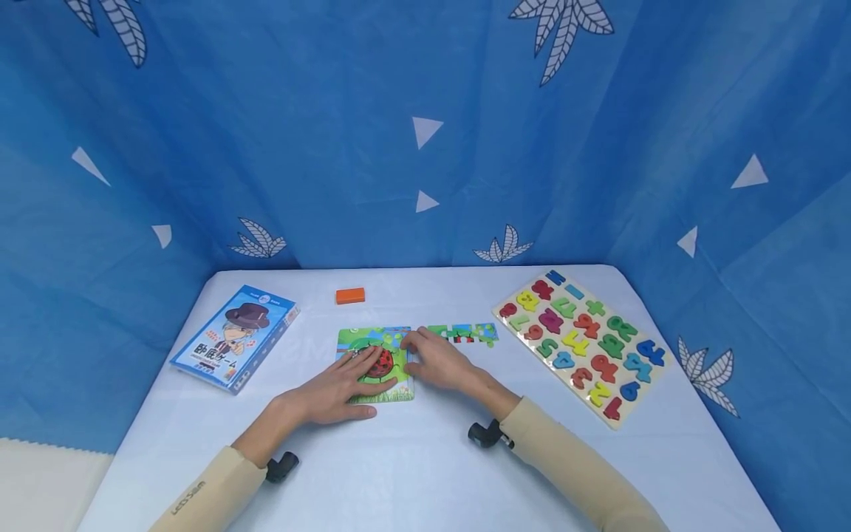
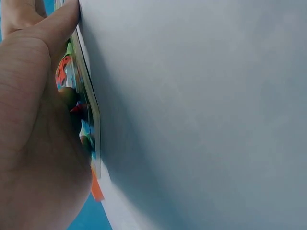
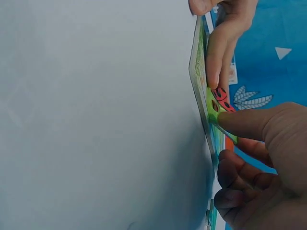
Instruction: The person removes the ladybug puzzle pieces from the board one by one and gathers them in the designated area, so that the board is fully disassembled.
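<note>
A ladybug jigsaw puzzle lies flat on the table in the head view, green with a grass border. My left hand rests across it, fingers extended over the ladybug; the left wrist view shows the hand beside the board's edge. At the puzzle's right side is my right hand, fingers bent. In the right wrist view its thumb and a finger pinch a green puzzle piece with part of the red ladybug, tilted over the board. Several loose puzzle pieces sit in a row beyond the right hand.
A blue game box lies at the left, and an orange block near the back edge. On the right is a wooden number board with colourful pieces. Blue patterned cloth hangs behind the white table.
</note>
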